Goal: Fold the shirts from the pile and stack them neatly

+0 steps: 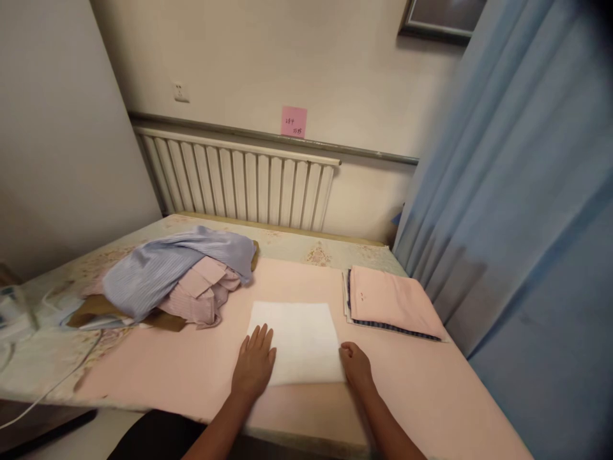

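A folded white cloth [301, 345] lies flat on the pink sheet in front of me, its corners nearly square. Spread flat, my left hand [255, 361] rests over the cloth's left edge with fingers stretched forward. At the opposite edge, my right hand [357, 364] has its fingers curled closed against the cloth's side; the fingertips are partly hidden. To the right sits a stack of folded cloth with a pink piece [393, 297] on top and dark blue checked fabric under it. A loose heap at left holds a blue ribbed garment [167, 262] and a pink striped garment [204, 294].
The pink sheet [182, 367] covers much of a bed-like surface with a floral cover [318, 253]. A radiator [239, 179] and wall stand behind. A blue curtain [517, 191] hangs along the right. A white cable [52, 386] trails at the left edge.
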A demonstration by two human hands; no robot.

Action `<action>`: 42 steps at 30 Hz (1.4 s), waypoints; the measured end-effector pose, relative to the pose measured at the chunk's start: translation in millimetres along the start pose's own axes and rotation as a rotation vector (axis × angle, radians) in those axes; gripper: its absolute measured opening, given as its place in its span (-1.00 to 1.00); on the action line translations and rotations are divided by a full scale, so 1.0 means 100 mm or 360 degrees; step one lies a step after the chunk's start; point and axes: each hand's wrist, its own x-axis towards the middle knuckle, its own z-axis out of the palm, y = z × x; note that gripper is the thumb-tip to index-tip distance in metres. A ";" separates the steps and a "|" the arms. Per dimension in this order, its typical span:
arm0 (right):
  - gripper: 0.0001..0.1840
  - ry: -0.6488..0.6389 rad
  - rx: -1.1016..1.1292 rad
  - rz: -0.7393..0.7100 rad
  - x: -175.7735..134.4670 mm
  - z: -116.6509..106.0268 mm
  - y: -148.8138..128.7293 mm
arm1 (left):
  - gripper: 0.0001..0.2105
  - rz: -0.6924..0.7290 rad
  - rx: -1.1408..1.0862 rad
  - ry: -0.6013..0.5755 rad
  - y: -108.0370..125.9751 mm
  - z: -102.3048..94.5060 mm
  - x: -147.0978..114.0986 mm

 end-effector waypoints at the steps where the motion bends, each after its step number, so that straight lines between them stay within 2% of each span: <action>1: -0.70 -0.0025 -0.0021 -0.0007 0.01 0.01 -0.01 | -0.56 0.0000 -0.0004 0.0005 0.00 0.00 0.00; 9: -0.81 -0.0166 -0.0136 -0.0035 0.01 0.03 -0.04 | -0.56 0.0003 0.0001 0.0026 -0.01 0.02 0.00; 18: -0.82 -0.0265 -0.0043 -0.0117 -0.05 -0.05 -0.02 | -0.56 -0.0003 0.0000 0.0023 0.00 -0.01 0.00; 28: -0.85 -0.0269 -0.0006 -0.0178 -0.10 -0.06 0.00 | -0.56 -0.0029 -0.0024 -0.0035 0.01 -0.05 0.01; 36: -0.87 -0.0273 -0.0056 -0.0158 -0.05 -0.03 0.03 | -0.56 -0.0006 -0.0026 0.0022 -0.01 0.01 0.00; 42: -0.76 -0.0269 -0.0108 -0.0163 0.08 -0.05 -0.03 | -0.56 -0.0016 -0.0009 -0.0014 0.00 -0.01 0.01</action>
